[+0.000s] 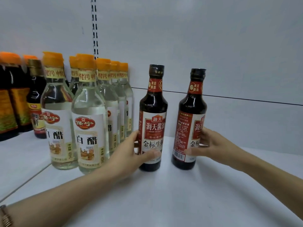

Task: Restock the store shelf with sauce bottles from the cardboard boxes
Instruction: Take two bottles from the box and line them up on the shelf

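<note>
Far left on the white shelf (164, 194): dark orange-capped bottles (11, 99), then clear glass vinegar bottles (88, 115) in rows. Left hand (131, 154) curls round the lower body of an upright dark soy sauce bottle (153, 102), just beside the vinegar. Right hand (211, 145) grips a second soy sauce bottle (191, 112), slightly tilted, base on shelf.
</note>
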### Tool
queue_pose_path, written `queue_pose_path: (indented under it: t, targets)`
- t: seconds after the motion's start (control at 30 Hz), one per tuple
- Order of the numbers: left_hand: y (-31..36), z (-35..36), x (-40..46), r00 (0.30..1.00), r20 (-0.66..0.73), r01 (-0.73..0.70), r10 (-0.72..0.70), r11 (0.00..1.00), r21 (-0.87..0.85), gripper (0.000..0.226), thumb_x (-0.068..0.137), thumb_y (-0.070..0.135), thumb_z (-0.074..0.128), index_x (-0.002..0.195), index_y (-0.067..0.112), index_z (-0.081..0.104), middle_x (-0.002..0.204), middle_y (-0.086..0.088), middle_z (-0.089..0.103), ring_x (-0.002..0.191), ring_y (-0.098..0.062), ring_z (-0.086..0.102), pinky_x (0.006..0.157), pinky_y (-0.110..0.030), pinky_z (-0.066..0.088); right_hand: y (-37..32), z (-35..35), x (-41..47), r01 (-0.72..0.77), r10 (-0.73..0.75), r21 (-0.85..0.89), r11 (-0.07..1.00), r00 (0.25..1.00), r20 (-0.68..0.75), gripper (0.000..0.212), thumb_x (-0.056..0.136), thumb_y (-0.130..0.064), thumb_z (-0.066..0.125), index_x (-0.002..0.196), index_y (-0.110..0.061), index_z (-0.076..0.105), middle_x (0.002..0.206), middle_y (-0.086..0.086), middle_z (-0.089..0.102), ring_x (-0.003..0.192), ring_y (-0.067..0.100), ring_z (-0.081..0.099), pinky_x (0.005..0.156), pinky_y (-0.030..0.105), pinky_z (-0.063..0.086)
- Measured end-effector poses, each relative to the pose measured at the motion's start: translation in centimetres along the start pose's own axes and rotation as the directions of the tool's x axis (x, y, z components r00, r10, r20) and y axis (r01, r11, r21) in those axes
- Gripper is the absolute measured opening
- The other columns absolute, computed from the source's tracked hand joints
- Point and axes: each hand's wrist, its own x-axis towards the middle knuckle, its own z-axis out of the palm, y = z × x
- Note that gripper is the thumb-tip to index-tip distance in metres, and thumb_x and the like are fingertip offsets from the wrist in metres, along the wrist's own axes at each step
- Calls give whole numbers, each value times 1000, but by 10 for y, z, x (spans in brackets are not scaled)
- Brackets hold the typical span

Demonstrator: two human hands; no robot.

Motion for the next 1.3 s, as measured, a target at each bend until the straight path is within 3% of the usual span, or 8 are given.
queue_pose_path:
  t: [0.2, 0.33, 0.43, 0.57, 0.83, 0.97, 1.17, 1.3]
  targets:
    - [-5, 0, 18, 1000, -12, 29, -28, 992, 125, 60, 80, 37, 72, 134, 34, 45, 126, 10, 48, 111, -5, 51, 103, -34, 44, 5, 17, 7, -6, 8, 37, 999, 999, -46, 69, 75, -22, 82, 131, -31, 44, 119, -13, 66, 105, 1, 65, 95, 30, 53]
    - [-5, 5, 21, 999, -43, 14, -10, 996, 83, 74, 87, 26, 67, 148, 28, 25, 131, 14, 49, 113, -3, 49, 100, -29, 41, 10, 23, 9, 20, -15, 52, 998, 996, -92, 80, 61, -42, 83, 129, -33, 44, 120, -15, 65, 106, 2, 64, 94, 30, 53]
    - [-4, 12, 21, 998, -60, 13, -11, 999, 30, 79, 88, 24, 65, 150, 28, 16, 129, 17, 48, 117, -2, 51, 103, -29, 42, 12, 29, 15, 30, -25, 40, 999, 992, -125, 76, 70, -36, 84, 133, -29, 42, 123, -13, 63, 108, 4, 63, 94, 30, 53]
    - [-5, 23, 28, 989, -126, 68, -71, 997, -24, 73, 77, 29, 78, 133, 28, 31, 109, 24, 50, 92, 10, 52, 71, -5, 40, 13, 35, 26, 50, -42, 41, 998, 984, -171, 73, 74, -33, 82, 134, -24, 41, 122, -8, 63, 106, 5, 63, 92, 29, 54]
    - [-17, 20, 55, 973, -221, 94, -70, 991, 97, 66, 79, 29, 77, 135, 19, 43, 130, 1, 52, 121, -18, 52, 108, -39, 41, 11, 32, 47, -18, 16, -15, 1000, 996, -88, 81, 76, -25, 82, 138, -29, 29, 120, -17, 56, 108, 3, 57, 89, 21, 46]
    - [-18, 18, 60, 960, -269, 112, -79, 988, 109, 71, 85, 21, 71, 143, 11, 30, 138, -1, 51, 127, -19, 49, 106, -36, 38, 14, 32, 51, -31, 24, -49, 998, 990, -139, 75, 71, -25, 85, 132, -27, 42, 120, -13, 60, 110, 8, 59, 88, 22, 47]
    - [-17, 16, 80, 952, -276, 196, -132, 956, 219, 59, 83, 26, 74, 130, 13, 42, 126, -2, 61, 115, -22, 59, 98, -41, 48, 11, 46, 70, 15, -37, -100, 995, 973, -229, 71, 69, -29, 87, 127, -20, 46, 113, -9, 60, 96, 7, 58, 72, 10, 45]
    - [-19, 16, 90, 948, -294, 209, -122, 935, 286, 55, 82, 29, 75, 124, 13, 44, 121, -3, 63, 110, -23, 61, 94, -42, 51, 13, 53, 84, 17, -50, -119, 993, 960, -277, 71, 68, -31, 87, 124, -18, 44, 114, -8, 60, 102, 12, 60, 87, 25, 50]
